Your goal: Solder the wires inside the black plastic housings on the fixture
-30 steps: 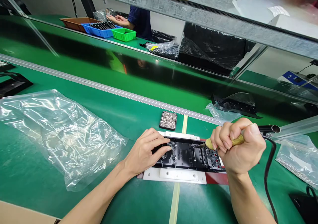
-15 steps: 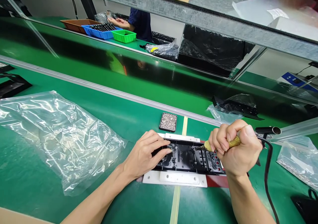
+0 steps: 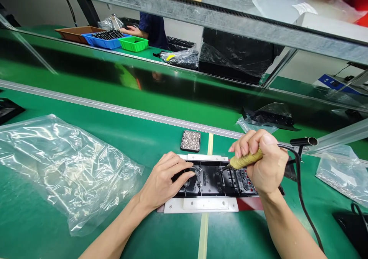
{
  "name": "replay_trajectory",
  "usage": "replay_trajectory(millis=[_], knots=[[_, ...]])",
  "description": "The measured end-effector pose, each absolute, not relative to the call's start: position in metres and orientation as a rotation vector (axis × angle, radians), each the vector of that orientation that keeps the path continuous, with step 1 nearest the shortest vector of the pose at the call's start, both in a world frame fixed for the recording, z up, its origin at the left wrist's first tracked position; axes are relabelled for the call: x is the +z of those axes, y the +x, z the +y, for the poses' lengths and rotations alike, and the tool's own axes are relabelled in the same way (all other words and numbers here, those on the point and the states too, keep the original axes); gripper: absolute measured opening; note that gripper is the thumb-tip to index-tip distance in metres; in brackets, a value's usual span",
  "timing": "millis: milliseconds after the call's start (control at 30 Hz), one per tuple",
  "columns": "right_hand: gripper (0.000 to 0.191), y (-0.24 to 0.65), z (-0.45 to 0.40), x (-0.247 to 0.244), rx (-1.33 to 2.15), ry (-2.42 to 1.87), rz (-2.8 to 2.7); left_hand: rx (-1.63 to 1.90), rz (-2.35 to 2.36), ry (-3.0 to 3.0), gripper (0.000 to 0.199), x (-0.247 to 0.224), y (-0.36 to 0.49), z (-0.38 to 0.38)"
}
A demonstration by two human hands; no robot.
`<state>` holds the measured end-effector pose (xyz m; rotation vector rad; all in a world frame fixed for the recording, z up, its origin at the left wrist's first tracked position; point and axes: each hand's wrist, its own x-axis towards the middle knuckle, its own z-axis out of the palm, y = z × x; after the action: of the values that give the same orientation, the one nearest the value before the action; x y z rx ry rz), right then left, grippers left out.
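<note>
A long black plastic housing (image 3: 212, 188) lies in a white fixture (image 3: 201, 205) on the green bench, its ribbed inside facing up. My left hand (image 3: 168, 178) rests over the left end of the housing, fingers and thumb apart, with no object visible between them. In my right fist (image 3: 267, 163) is a corded soldering iron (image 3: 244, 160) with a yellow wrapped handle. Its dark tip points down and left at the housing's upper edge, right of the middle; whether it touches is hard to tell. Behind the fixture stands a small black tray (image 3: 190, 140) full of tiny metal pieces.
A large clear plastic bag (image 3: 66, 167) spreads over the left bench. To the right are a metal tube holder (image 3: 304, 141), the iron's black cord (image 3: 300, 197) and a bag of small parts (image 3: 342, 171). Beyond the divider, another person (image 3: 152, 29) works near coloured bins (image 3: 133, 43).
The view has shifted slightly. My right hand has moved a little left with the soldering iron, and more of its handle shows. My left hand stays at the housing's left end.
</note>
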<state>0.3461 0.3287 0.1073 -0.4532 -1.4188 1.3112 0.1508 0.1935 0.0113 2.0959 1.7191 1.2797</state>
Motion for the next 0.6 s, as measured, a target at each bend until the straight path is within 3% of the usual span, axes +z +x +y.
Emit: replay_trajectory(millis=[600], knots=[[0.033, 0.3364, 0.3240, 0.1050, 1.382, -0.480, -1.348, 1.252, 1.725, 2.096, 0.017, 0.0097, 0.1469, 0.1910]])
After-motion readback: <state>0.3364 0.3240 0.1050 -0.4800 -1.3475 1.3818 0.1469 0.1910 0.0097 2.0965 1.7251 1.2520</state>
